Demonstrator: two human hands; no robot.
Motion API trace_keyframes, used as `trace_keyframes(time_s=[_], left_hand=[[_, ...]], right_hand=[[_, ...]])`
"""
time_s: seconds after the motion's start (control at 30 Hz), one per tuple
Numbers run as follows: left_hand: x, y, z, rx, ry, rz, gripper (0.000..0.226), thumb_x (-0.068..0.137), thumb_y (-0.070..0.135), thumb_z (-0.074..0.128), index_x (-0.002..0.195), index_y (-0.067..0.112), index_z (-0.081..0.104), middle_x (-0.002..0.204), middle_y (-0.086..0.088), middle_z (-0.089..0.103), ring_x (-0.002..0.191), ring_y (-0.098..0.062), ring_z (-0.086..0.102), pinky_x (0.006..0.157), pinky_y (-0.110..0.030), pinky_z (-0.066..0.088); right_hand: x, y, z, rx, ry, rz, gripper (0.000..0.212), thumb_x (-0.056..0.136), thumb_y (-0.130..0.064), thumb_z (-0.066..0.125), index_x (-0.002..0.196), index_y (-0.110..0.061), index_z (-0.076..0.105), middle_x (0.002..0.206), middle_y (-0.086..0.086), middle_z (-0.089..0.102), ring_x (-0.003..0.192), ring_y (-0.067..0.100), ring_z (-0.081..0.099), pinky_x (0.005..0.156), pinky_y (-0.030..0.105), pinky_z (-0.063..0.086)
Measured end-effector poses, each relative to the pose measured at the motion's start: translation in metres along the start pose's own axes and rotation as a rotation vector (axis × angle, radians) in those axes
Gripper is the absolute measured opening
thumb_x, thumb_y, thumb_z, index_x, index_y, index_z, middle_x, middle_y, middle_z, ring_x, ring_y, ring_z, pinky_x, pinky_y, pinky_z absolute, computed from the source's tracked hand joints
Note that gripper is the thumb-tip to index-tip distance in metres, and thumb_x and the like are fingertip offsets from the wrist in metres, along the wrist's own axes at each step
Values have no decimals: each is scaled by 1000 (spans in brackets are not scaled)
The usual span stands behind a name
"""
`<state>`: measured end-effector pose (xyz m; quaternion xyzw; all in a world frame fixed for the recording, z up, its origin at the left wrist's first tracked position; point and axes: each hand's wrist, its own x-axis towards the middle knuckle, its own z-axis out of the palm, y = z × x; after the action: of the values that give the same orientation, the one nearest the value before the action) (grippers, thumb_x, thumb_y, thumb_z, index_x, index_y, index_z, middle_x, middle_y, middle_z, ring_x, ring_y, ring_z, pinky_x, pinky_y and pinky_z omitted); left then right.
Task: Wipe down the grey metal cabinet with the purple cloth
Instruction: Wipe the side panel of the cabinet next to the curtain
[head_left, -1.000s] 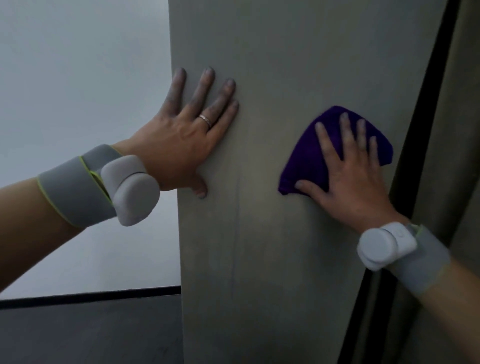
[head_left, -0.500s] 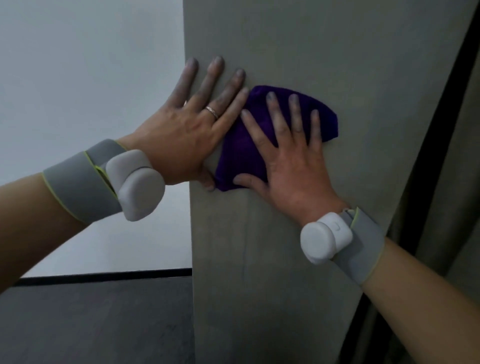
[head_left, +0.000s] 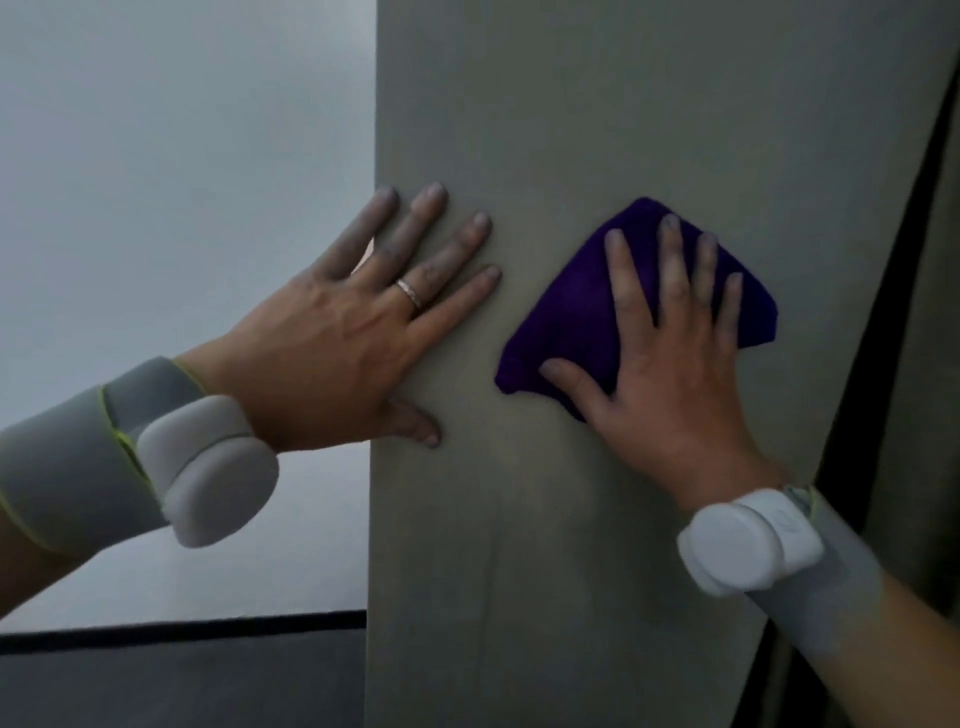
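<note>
The grey metal cabinet (head_left: 597, 130) is seen from close by, its flat panel filling the middle of the head view, with its left edge running straight down the frame. The purple cloth (head_left: 576, 317) is held flat against this panel, toward the panel's right edge and roughly at mid-height. It is folded into a rough fan shape, narrow at the lower left and broad at the upper right.

The right hand (head_left: 670, 374) is laid over the cloth, palm down. Its four fingers are straight and slightly spread across the fabric, and the thumb is stretched out along the cloth's lower edge; nothing is gripped or pinched, the cloth being only pressed to the metal. A white puck-shaped device (head_left: 748, 540) on a grey strap is worn on that wrist.

The left hand (head_left: 358, 332) is placed flat on the panel at its left edge, near the cloth but not touching it. Its fingers are straight and fanned, with the index finger lying over the edge itself, and the thumb is pressed to the panel lower down. Nothing is held by it. A ring (head_left: 409, 294) is worn on one finger, and a grey wrist device (head_left: 208, 467) with a yellow-trimmed strap is carried on the wrist.

A pale wall (head_left: 156, 208) is seen to the left of the cabinet, with a dark floor (head_left: 182, 680) below it. A dark gap (head_left: 883, 312) is seen beyond the panel's right edge.
</note>
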<state>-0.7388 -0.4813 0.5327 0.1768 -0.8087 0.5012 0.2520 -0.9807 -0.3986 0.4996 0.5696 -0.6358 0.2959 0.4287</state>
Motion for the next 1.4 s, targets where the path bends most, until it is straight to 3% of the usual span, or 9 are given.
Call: trace_keyframes(time_s=[0.27,0.37,0.6,0.83,1.03,1.23,1.4], left_hand=[[90,-81,-43,108,134,-41,113,75,87,22,153,8,4,159,-22,1,146,-42,-5,118,-54,2],[127,-102,-50,149,167,-20,115,72,90,12,153,10,-4,159,-21,-5,146,-40,-10,119,-52,-2],[187,-125,-55,60,310,75,122,68,93,14,152,5,5,159,-22,7,147,-38,-2,119,-50,0],[229,-149,-73,31,295,169,125,65,91,8,150,0,5,157,-25,12,146,-41,5,119,-51,4],[211,-160,-73,56,213,235,119,67,89,12,151,5,7,158,-23,8,146,-41,1,118,-52,1],[187,-167,-63,112,133,324,119,65,93,12,152,12,4,160,-19,0,146,-40,-4,116,-56,-3],[165,-154,-66,150,43,410,128,53,99,8,153,19,-1,161,-15,-4,145,-43,-8,111,-65,-4]], right_hand=[[121,8,-50,163,219,130,89,80,-83,17,153,-35,2,163,7,-4,149,34,-8,117,57,-4],[145,13,-60,158,271,174,85,82,-80,22,152,-38,2,164,5,-2,149,32,-6,117,57,-3],[177,19,-71,179,356,174,83,82,-78,22,153,-37,11,163,4,8,149,29,2,117,53,1],[206,29,-105,152,281,274,80,85,-71,30,153,-30,17,162,6,13,148,28,12,116,57,16],[188,-4,-109,185,160,428,76,91,-63,38,154,-30,11,163,5,7,150,25,6,118,54,15],[144,-56,-87,374,60,683,83,88,-66,46,154,-35,5,164,2,4,149,18,7,120,42,14],[100,-95,-67,455,41,875,85,90,-59,50,155,-30,3,163,4,5,149,20,9,119,34,13]])
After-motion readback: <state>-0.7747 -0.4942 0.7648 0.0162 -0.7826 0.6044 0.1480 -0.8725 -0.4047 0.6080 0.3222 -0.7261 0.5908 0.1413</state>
